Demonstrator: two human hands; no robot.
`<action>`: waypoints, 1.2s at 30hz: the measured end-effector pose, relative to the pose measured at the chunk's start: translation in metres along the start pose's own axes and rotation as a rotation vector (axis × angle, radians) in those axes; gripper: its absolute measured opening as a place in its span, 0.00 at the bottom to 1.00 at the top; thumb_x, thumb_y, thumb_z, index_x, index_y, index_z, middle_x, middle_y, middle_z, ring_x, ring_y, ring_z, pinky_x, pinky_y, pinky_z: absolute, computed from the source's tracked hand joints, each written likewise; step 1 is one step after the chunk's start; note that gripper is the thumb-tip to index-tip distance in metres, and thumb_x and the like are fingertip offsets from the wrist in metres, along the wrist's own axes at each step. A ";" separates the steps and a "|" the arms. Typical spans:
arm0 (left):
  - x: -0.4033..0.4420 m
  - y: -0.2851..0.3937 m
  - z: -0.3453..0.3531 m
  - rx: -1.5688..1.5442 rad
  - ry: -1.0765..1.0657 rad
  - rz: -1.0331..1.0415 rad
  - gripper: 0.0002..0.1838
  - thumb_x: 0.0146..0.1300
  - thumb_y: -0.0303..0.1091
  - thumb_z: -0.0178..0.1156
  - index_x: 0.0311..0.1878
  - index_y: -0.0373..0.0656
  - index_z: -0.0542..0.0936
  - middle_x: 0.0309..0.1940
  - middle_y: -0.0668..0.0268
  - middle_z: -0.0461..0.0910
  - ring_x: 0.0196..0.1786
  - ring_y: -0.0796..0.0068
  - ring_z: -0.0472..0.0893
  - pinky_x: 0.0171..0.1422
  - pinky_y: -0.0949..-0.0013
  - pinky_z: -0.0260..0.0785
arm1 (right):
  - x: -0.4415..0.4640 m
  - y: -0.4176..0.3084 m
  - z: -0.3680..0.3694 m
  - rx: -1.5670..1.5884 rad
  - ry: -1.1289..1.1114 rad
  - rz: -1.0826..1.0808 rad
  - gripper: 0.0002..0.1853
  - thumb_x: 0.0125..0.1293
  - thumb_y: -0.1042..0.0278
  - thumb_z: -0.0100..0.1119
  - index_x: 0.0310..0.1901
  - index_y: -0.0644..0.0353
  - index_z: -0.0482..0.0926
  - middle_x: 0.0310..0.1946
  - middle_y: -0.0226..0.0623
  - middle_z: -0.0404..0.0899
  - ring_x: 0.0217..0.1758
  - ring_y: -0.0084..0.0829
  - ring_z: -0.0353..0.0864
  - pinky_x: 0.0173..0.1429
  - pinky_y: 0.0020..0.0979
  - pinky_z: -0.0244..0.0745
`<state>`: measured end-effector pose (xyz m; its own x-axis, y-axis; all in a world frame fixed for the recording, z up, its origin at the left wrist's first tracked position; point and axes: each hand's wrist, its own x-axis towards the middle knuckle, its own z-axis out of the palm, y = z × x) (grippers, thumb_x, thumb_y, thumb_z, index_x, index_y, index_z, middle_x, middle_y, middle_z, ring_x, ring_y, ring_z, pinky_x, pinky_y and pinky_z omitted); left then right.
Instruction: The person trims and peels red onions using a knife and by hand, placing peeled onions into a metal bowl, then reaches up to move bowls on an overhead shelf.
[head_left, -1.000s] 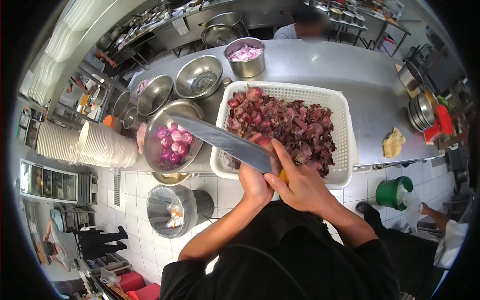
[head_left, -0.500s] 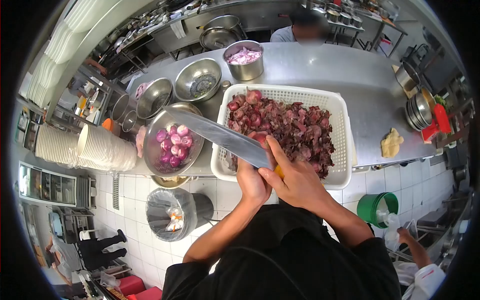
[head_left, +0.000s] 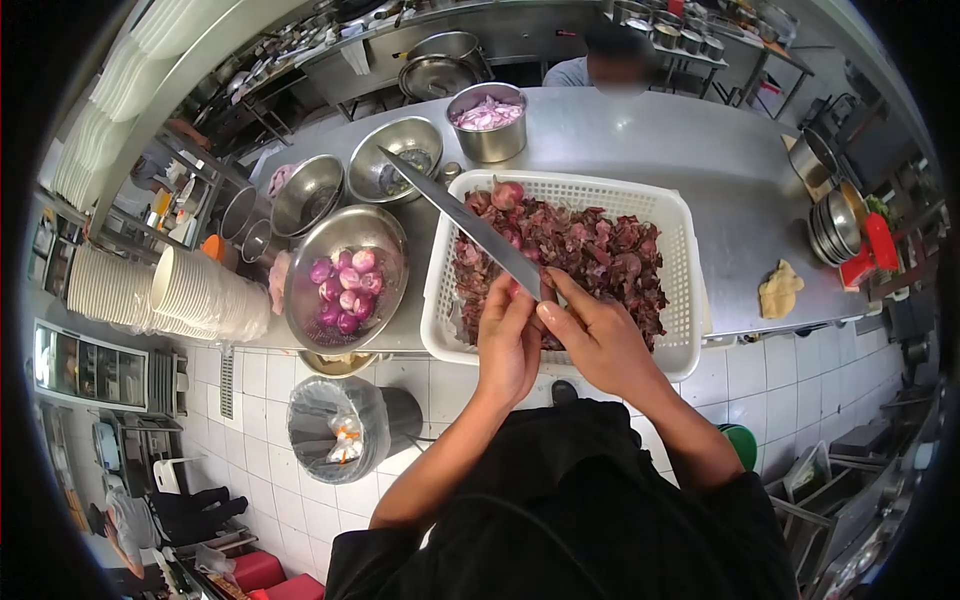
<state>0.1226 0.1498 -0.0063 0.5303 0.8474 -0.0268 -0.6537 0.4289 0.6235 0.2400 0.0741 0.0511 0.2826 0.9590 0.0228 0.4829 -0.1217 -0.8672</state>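
Note:
A large kitchen knife [head_left: 468,223] points up and to the left over the basket's left part. Its handle end is in my right hand [head_left: 603,345], with the fingers wrapped round it. Close beside it, my left hand [head_left: 508,345] is closed on a red onion [head_left: 516,287], mostly hidden by fingers and blade. Below both hands stands a white perforated basket [head_left: 683,265] full of dry onion skins [head_left: 600,250]. A whole red onion [head_left: 507,194] lies at its back edge. To the left, a steel bowl [head_left: 392,235] holds several peeled onions [head_left: 347,288].
Behind the basket, a steel pot [head_left: 505,138] contains cut onion. Two more steel bowls [head_left: 425,140] stand at the back left. A cloth [head_left: 780,290] lies on the steel table's [head_left: 740,200] right. A lined bin [head_left: 340,430] stands on the floor. One person [head_left: 568,72] is across the table.
The knife has swung so its tip points farther up and away, and its blade is turned more edge-on. My right hand has shifted slightly. The person at the lower right has left the view.

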 end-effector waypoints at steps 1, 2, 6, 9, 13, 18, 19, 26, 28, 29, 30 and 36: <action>-0.002 0.000 -0.002 0.048 0.016 -0.023 0.16 0.75 0.30 0.52 0.63 0.41 0.69 0.58 0.63 0.76 0.61 0.70 0.75 0.69 0.63 0.66 | 0.000 0.001 -0.001 0.045 -0.023 0.040 0.32 0.73 0.47 0.53 0.70 0.59 0.69 0.26 0.49 0.82 0.30 0.44 0.86 0.36 0.38 0.77; -0.004 0.000 -0.003 0.053 0.027 -0.035 0.16 0.74 0.28 0.53 0.63 0.40 0.69 0.57 0.63 0.76 0.60 0.70 0.76 0.68 0.63 0.67 | 0.001 0.002 -0.003 0.090 -0.046 0.079 0.31 0.73 0.47 0.53 0.70 0.58 0.69 0.27 0.47 0.82 0.30 0.40 0.86 0.36 0.36 0.77; -0.002 0.003 -0.006 0.064 0.041 -0.054 0.17 0.73 0.25 0.56 0.62 0.40 0.69 0.57 0.62 0.77 0.58 0.69 0.77 0.68 0.60 0.70 | 0.003 0.004 -0.017 0.426 -0.179 0.294 0.29 0.75 0.47 0.51 0.70 0.54 0.70 0.23 0.36 0.77 0.24 0.26 0.77 0.29 0.29 0.72; -0.002 0.003 -0.010 0.058 0.036 -0.075 0.17 0.72 0.26 0.57 0.62 0.41 0.70 0.57 0.62 0.77 0.58 0.69 0.77 0.68 0.59 0.70 | 0.002 0.002 -0.023 0.570 -0.226 0.400 0.24 0.76 0.45 0.49 0.58 0.58 0.76 0.20 0.30 0.71 0.20 0.21 0.70 0.24 0.26 0.66; -0.005 0.002 -0.014 0.059 0.049 -0.098 0.19 0.72 0.26 0.58 0.63 0.41 0.70 0.57 0.63 0.77 0.59 0.69 0.77 0.68 0.59 0.69 | 0.001 0.008 -0.025 0.630 -0.243 0.439 0.27 0.75 0.38 0.49 0.34 0.59 0.73 0.18 0.31 0.68 0.16 0.22 0.66 0.20 0.26 0.63; -0.011 0.015 -0.014 0.024 0.017 -0.096 0.18 0.73 0.29 0.57 0.64 0.41 0.72 0.58 0.63 0.78 0.60 0.67 0.78 0.69 0.59 0.68 | 0.007 0.027 -0.031 0.560 -0.103 0.461 0.29 0.73 0.35 0.49 0.31 0.58 0.71 0.17 0.31 0.69 0.14 0.23 0.66 0.18 0.27 0.61; -0.009 0.020 -0.015 0.020 0.010 -0.125 0.17 0.74 0.29 0.56 0.64 0.41 0.72 0.58 0.63 0.78 0.60 0.67 0.78 0.69 0.59 0.68 | 0.010 0.029 -0.036 0.572 -0.097 0.473 0.29 0.74 0.35 0.49 0.31 0.58 0.71 0.17 0.31 0.68 0.14 0.23 0.66 0.18 0.27 0.61; 0.004 0.029 -0.019 -0.161 0.010 -0.312 0.17 0.73 0.34 0.55 0.61 0.38 0.74 0.58 0.55 0.78 0.60 0.59 0.78 0.70 0.59 0.69 | 0.018 0.046 -0.037 0.502 -0.053 0.481 0.27 0.76 0.39 0.49 0.44 0.61 0.74 0.18 0.30 0.68 0.15 0.21 0.66 0.19 0.26 0.62; 0.005 0.028 -0.020 -0.153 0.044 -0.293 0.17 0.72 0.35 0.56 0.61 0.39 0.74 0.57 0.56 0.78 0.60 0.60 0.78 0.70 0.58 0.69 | 0.014 0.046 -0.038 0.482 -0.061 0.454 0.27 0.76 0.41 0.49 0.54 0.61 0.75 0.19 0.30 0.69 0.16 0.20 0.66 0.21 0.26 0.62; 0.005 0.027 -0.019 -0.158 0.066 -0.277 0.17 0.72 0.35 0.57 0.61 0.39 0.74 0.56 0.57 0.79 0.60 0.61 0.77 0.70 0.58 0.69 | 0.012 0.044 -0.042 0.478 -0.090 0.451 0.27 0.76 0.43 0.50 0.60 0.60 0.74 0.20 0.30 0.70 0.17 0.20 0.67 0.22 0.25 0.62; 0.005 0.027 -0.019 -0.162 0.085 -0.262 0.18 0.72 0.35 0.58 0.61 0.40 0.75 0.56 0.58 0.79 0.60 0.62 0.77 0.71 0.58 0.69 | 0.011 0.043 -0.044 0.475 -0.117 0.446 0.29 0.75 0.44 0.51 0.67 0.59 0.73 0.20 0.30 0.71 0.18 0.19 0.67 0.23 0.25 0.63; 0.007 0.024 -0.015 -0.058 0.123 -0.191 0.19 0.71 0.34 0.60 0.63 0.41 0.74 0.56 0.62 0.79 0.61 0.64 0.77 0.74 0.54 0.66 | 0.007 0.032 -0.044 0.456 -0.067 0.442 0.34 0.77 0.45 0.49 0.74 0.63 0.63 0.18 0.27 0.68 0.16 0.19 0.66 0.20 0.24 0.61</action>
<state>0.1028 0.1709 -0.0039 0.5803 0.7791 -0.2371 -0.5792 0.5994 0.5525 0.2936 0.0658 0.0454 0.3153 0.8588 -0.4039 -0.0727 -0.4025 -0.9125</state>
